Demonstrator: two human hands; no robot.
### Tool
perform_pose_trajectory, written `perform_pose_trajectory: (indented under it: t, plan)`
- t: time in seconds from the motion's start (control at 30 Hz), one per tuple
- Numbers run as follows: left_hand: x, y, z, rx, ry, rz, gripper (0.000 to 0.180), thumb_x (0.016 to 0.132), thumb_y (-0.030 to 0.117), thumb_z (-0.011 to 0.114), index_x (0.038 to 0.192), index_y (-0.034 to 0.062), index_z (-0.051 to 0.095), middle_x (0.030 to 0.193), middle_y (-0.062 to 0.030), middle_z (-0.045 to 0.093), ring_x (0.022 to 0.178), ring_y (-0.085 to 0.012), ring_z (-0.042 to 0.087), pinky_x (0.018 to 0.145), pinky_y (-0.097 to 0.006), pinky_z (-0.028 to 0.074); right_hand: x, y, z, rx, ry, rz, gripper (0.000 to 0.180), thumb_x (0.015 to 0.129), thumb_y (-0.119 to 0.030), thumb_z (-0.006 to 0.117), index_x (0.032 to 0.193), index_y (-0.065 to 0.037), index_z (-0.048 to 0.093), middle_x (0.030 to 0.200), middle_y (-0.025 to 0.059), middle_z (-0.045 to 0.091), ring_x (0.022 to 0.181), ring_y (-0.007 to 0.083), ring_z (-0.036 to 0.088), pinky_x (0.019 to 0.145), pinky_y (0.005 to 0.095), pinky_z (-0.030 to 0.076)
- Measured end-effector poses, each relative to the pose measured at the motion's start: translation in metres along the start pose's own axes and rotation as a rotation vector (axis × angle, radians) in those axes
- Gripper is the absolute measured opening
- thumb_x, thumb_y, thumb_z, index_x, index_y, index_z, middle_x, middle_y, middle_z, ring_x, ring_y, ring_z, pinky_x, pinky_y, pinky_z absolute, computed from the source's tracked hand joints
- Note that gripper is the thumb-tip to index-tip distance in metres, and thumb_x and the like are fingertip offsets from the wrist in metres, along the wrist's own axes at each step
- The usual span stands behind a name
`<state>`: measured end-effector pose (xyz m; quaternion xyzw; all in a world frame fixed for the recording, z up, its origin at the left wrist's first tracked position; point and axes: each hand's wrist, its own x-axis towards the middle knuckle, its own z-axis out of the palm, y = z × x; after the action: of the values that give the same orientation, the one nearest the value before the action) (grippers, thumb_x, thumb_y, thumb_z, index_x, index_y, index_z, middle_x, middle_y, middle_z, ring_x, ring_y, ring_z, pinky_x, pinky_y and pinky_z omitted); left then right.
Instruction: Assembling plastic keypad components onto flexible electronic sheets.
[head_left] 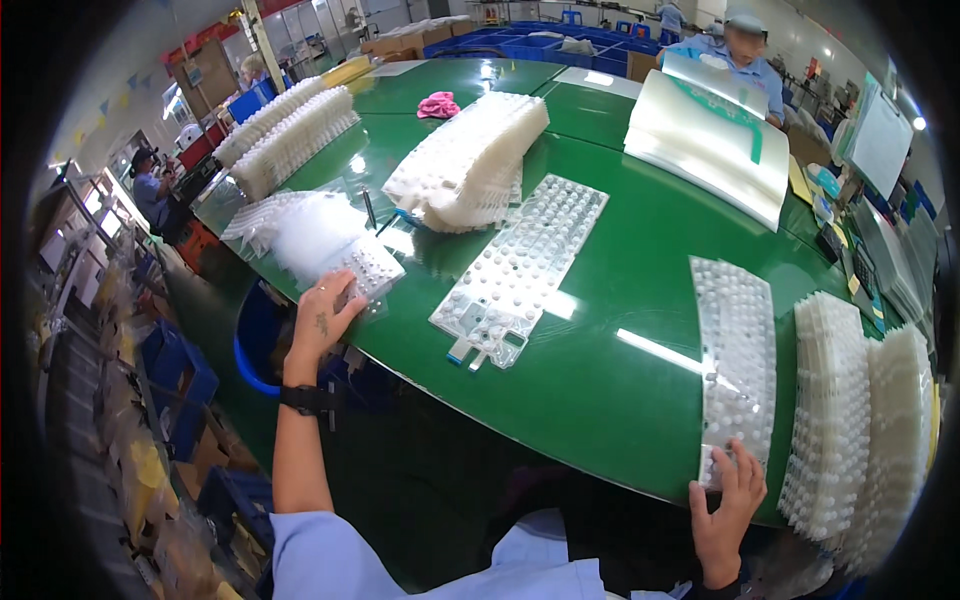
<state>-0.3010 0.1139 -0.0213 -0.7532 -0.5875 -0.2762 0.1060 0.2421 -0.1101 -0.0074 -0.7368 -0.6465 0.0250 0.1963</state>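
Note:
My left hand [326, 310], a dark band on its wrist, rests at the near edge of a small white dotted sheet [372, 266]. Its fingers touch that sheet and the thumb stands apart. My right hand [728, 510] has its fingers spread on the near end of a long translucent sheet with rows of round bumps [738, 350]. Between my hands, a similar bumpy sheet [525, 268] lies flat on the green table [610, 400], its short blue-tipped tabs toward me. Crumpled clear film [318, 232] covers part of the sheets by my left hand.
Stacks of bumpy sheets stand at the back middle [465, 160], back left [295, 135] and right [830, 420]. A pink cloth [438, 105] lies at the back. Large curled clear sheets [705, 135] lie before a co-worker [740, 60]. A blue bin [258, 335] sits below the left edge.

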Motion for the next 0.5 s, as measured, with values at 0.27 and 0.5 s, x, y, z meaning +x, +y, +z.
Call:
perform_pose_trajectory:
  t: [0.27,0.5]
  plan:
    - [0.005,0.047,-0.009,-0.202,0.145,-0.263,0.035,0.089,0.027,0.067,0.111,0.0008,0.071,0.108,-0.0231,0.07,0.101,-0.0386,0.067,0.09,-0.043,0.051,0.007,0.04,-0.006,-0.05,0.044,0.109,0.056,0.082,-0.028,0.069,0.129,-0.003,0.054,0.144,0.016,0.046,0.139,0.0378,0.03,0.116,0.0519,0.017]
    - [-0.064,0.292,-0.008,-0.558,0.056,0.297,0.042,0.079,0.034,0.079,0.11,0.0077,0.069,0.105,-0.009,0.073,0.09,-0.0265,0.07,0.077,-0.037,0.052,0.005,-0.073,-0.01,1.245,-0.122,0.018,0.057,0.097,-0.03,0.058,0.14,0.004,0.042,0.14,0.0204,0.049,0.126,0.0296,0.052,0.107,0.0417,0.04]
